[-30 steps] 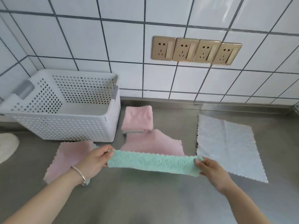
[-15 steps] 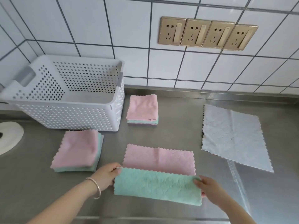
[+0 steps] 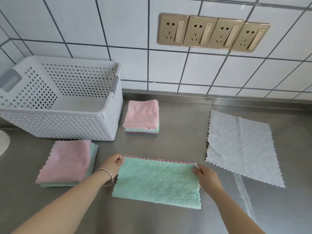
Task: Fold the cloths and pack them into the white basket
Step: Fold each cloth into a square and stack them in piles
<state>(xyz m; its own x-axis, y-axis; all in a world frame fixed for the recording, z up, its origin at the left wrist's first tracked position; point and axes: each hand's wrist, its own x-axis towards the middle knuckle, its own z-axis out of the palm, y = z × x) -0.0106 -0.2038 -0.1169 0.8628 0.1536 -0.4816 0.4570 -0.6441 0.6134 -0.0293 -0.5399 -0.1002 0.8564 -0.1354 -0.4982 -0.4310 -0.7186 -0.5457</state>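
Green cloth (image 3: 157, 181) is being pinched at far corners by left hand (image 3: 111, 166) and right hand (image 3: 205, 174); edges should be squared to the pink edge beneath before creasing.

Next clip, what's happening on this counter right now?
A person is folding cloths on a steel counter. The left hand and right hand pinch the far corners of a green cloth lying flat over a pink cloth, whose edge peeks out behind it. Two folded stacks, a near stack and a far stack, sit beside the white basket, which looks empty. A white cloth lies unfolded to the right.
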